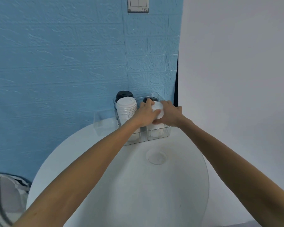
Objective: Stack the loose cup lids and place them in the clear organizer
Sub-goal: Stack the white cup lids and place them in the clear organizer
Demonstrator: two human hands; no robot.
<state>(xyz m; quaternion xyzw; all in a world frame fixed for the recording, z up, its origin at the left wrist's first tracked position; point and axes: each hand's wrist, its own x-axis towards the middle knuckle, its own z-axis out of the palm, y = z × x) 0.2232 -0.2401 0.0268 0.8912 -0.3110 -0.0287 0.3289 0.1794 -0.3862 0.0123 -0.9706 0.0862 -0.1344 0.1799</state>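
A clear organizer (159, 136) stands at the far edge of the round white table (121, 185). Both hands grip a stack of white lids (158, 108) over its front right compartment: my left hand (146, 113) from the left, my right hand (170, 114) from the right. In the left compartment stands a tall stack of white lids (126, 110), with a black lid stack (124, 95) behind it. More black lids (150, 99) show behind my fingers. One loose white lid (156, 156) lies on the table in front of the organizer.
A small clear box (103, 123) sits left of the organizer against the blue brick-pattern wall (56, 63). A white wall (236, 79) is to the right. Grey and white fabric (5, 199) lies at the lower left, off the table.
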